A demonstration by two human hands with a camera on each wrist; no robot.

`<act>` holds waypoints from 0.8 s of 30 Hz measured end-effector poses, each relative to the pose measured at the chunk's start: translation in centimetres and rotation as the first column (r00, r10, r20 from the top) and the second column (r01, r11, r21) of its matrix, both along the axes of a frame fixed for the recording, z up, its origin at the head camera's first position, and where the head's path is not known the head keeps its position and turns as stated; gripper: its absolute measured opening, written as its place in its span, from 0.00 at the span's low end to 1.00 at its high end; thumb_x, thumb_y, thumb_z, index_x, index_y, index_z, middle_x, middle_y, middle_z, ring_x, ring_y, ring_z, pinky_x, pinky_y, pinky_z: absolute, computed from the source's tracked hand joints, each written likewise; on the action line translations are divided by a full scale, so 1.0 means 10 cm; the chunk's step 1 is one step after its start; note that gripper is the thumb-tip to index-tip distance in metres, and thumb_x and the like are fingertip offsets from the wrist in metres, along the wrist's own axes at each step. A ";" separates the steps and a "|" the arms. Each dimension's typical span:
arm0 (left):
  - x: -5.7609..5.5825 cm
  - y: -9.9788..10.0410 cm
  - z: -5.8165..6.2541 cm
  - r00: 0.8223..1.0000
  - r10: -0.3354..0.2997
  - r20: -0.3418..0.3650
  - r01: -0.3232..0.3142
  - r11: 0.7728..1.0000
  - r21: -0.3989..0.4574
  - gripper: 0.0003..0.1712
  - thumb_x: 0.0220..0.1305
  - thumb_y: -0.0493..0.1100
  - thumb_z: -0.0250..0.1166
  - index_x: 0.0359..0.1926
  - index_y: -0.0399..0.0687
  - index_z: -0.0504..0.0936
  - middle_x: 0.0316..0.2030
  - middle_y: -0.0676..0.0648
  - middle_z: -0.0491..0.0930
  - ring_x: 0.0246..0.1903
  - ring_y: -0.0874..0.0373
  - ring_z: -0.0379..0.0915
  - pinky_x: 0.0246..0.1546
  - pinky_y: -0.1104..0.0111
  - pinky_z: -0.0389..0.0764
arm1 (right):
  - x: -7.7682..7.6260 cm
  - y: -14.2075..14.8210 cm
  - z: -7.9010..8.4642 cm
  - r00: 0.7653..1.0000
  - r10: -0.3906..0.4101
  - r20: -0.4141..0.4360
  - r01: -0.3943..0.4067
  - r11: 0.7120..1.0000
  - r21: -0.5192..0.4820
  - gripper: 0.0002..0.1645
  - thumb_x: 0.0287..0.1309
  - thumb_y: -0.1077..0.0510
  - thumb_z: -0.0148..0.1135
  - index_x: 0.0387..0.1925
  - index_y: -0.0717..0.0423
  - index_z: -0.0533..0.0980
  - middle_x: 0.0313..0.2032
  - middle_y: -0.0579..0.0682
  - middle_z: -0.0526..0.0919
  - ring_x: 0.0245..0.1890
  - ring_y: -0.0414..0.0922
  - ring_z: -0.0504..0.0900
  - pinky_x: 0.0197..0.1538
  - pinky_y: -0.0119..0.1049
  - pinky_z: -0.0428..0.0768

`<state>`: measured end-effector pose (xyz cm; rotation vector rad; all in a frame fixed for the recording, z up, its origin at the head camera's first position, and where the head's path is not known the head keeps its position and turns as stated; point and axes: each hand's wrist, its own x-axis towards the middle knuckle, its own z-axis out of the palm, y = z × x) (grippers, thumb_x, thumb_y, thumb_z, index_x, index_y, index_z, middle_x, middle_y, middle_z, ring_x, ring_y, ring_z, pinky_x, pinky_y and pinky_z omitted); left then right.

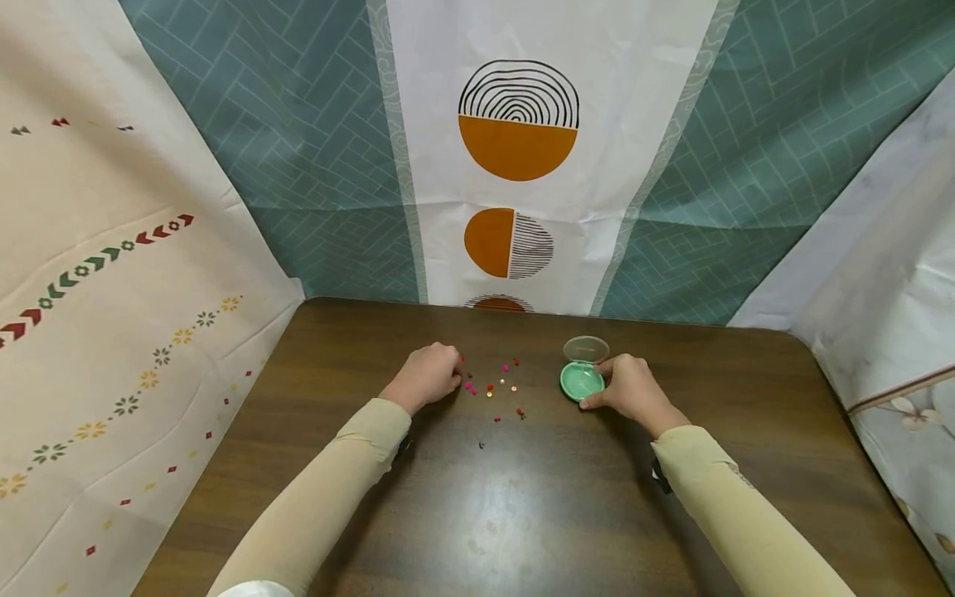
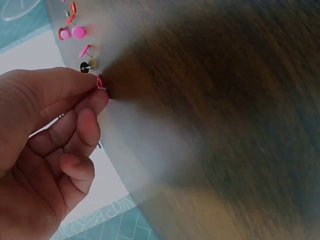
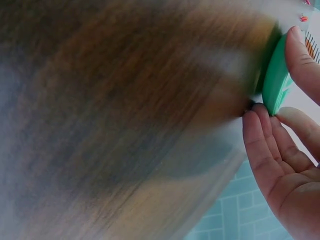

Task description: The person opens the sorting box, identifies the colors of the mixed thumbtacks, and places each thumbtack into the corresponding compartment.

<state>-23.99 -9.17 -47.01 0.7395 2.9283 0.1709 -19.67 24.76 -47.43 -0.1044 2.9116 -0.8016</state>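
My left hand [image 1: 427, 377] is low over the table, left of the scattered tacks. In the left wrist view its thumb and forefinger pinch a small pink thumbtack [image 2: 99, 82], mostly hidden by the fingertips. A dark thumbtack [image 2: 84, 67] and a bright pink one [image 2: 78, 32] lie just beyond. My right hand [image 1: 630, 388] grips the right side of a round green case [image 1: 581, 382], thumb at the near edge, fingers by the hinge. The case's clear lid [image 1: 586, 349] is flipped back, away from me.
Several red, pink and gold tacks [image 1: 490, 387] are spread over the brown table [image 1: 477, 514] between the hands. A small dark piece [image 1: 481, 445] lies nearer to me. Patterned cloth [image 1: 336, 166] hangs behind the table's far edge and along both sides.
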 end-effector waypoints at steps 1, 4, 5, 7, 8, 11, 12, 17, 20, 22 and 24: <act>0.00 0.00 0.00 1.000 0.002 -0.002 -0.002 1.000 -0.005 0.07 0.56 0.42 0.63 0.24 0.55 0.84 0.25 0.56 0.82 0.24 0.63 0.76 0.28 0.65 0.78 | 0.00 0.00 0.00 1.000 0.003 0.003 -0.003 1.000 0.003 0.42 0.23 0.43 0.81 0.45 0.60 0.81 0.47 0.55 0.84 0.49 0.54 0.78 0.50 0.48 0.76; 0.01 -0.01 0.02 1.000 0.002 -0.014 -0.002 1.000 -0.019 0.08 0.55 0.42 0.62 0.20 0.55 0.81 0.21 0.56 0.80 0.21 0.64 0.73 0.25 0.66 0.76 | -0.01 0.01 0.00 1.000 0.014 0.009 -0.014 1.000 0.013 0.42 0.23 0.42 0.81 0.45 0.59 0.81 0.48 0.55 0.83 0.50 0.54 0.78 0.50 0.48 0.76; 0.01 -0.01 0.02 1.000 -0.002 -0.021 0.002 1.000 -0.022 0.10 0.54 0.41 0.62 0.19 0.55 0.80 0.19 0.56 0.79 0.20 0.64 0.72 0.24 0.66 0.75 | -0.01 0.01 0.00 1.000 0.018 0.010 -0.019 1.000 0.018 0.42 0.24 0.42 0.81 0.45 0.59 0.81 0.48 0.55 0.83 0.50 0.55 0.78 0.50 0.47 0.76; 0.02 -0.01 0.04 0.999 -0.015 -0.039 0.014 0.999 -0.031 0.11 0.54 0.40 0.61 0.16 0.55 0.78 0.17 0.57 0.76 0.18 0.64 0.67 0.21 0.66 0.73 | -0.02 0.00 0.01 1.000 0.023 0.016 -0.024 0.999 0.024 0.42 0.24 0.42 0.81 0.45 0.59 0.81 0.48 0.55 0.83 0.50 0.55 0.78 0.49 0.47 0.76; 0.02 -0.01 0.04 0.998 -0.022 -0.054 0.020 0.999 -0.041 0.12 0.53 0.39 0.61 0.15 0.55 0.76 0.15 0.56 0.75 0.17 0.63 0.65 0.20 0.66 0.71 | -0.02 0.00 0.01 0.999 0.025 0.019 -0.026 0.999 0.026 0.42 0.24 0.42 0.81 0.45 0.59 0.81 0.48 0.56 0.83 0.50 0.54 0.78 0.49 0.47 0.77; 0.03 -0.02 0.05 0.994 -0.046 -0.095 0.038 0.996 -0.081 0.12 0.52 0.38 0.60 0.15 0.54 0.74 0.13 0.55 0.72 0.15 0.62 0.62 0.18 0.66 0.69 | -0.03 -0.01 0.02 0.999 0.029 0.028 -0.030 0.999 0.032 0.43 0.24 0.42 0.81 0.46 0.60 0.81 0.48 0.56 0.83 0.50 0.54 0.78 0.49 0.47 0.76; 0.03 -0.02 0.05 0.993 -0.051 -0.104 0.042 0.995 -0.095 0.11 0.52 0.38 0.60 0.16 0.53 0.75 0.14 0.54 0.73 0.15 0.62 0.62 0.17 0.66 0.69 | -0.03 -0.02 0.02 0.999 0.026 0.031 -0.027 0.999 0.035 0.43 0.23 0.42 0.81 0.46 0.60 0.81 0.48 0.56 0.83 0.49 0.54 0.78 0.48 0.46 0.77; 0.04 -0.02 0.05 0.989 -0.075 -0.128 0.052 0.983 -0.174 0.03 0.51 0.39 0.62 0.23 0.50 0.79 0.20 0.51 0.79 0.17 0.59 0.71 0.20 0.63 0.75 | -0.03 -0.04 0.03 1.000 0.017 0.018 -0.018 0.999 0.043 0.43 0.22 0.44 0.82 0.44 0.61 0.81 0.47 0.57 0.83 0.46 0.54 0.79 0.47 0.46 0.77; 0.05 -0.02 0.05 0.984 -0.085 -0.158 0.051 0.977 -0.208 0.03 0.52 0.38 0.62 0.24 0.49 0.80 0.22 0.49 0.81 0.20 0.56 0.75 0.21 0.61 0.77 | -0.04 -0.05 0.04 1.000 0.013 0.007 -0.014 0.998 0.057 0.43 0.22 0.45 0.82 0.44 0.63 0.81 0.47 0.58 0.83 0.46 0.55 0.79 0.47 0.47 0.77; 0.05 -0.01 0.06 0.980 -0.088 -0.177 0.044 0.970 -0.238 0.04 0.53 0.38 0.62 0.24 0.49 0.81 0.22 0.49 0.82 0.20 0.54 0.77 0.21 0.60 0.77 | -0.04 -0.06 0.05 1.000 0.010 0.005 -0.011 0.998 0.067 0.43 0.21 0.45 0.83 0.44 0.63 0.80 0.47 0.59 0.83 0.46 0.56 0.79 0.48 0.47 0.77; 0.06 0.00 0.06 0.980 -0.082 -0.179 0.032 0.963 -0.267 0.04 0.53 0.37 0.63 0.24 0.49 0.80 0.22 0.48 0.82 0.20 0.54 0.77 0.20 0.60 0.77 | -0.04 -0.06 0.05 1.000 0.014 0.002 -0.014 0.997 0.073 0.42 0.21 0.46 0.83 0.43 0.64 0.81 0.45 0.59 0.83 0.45 0.55 0.79 0.47 0.47 0.77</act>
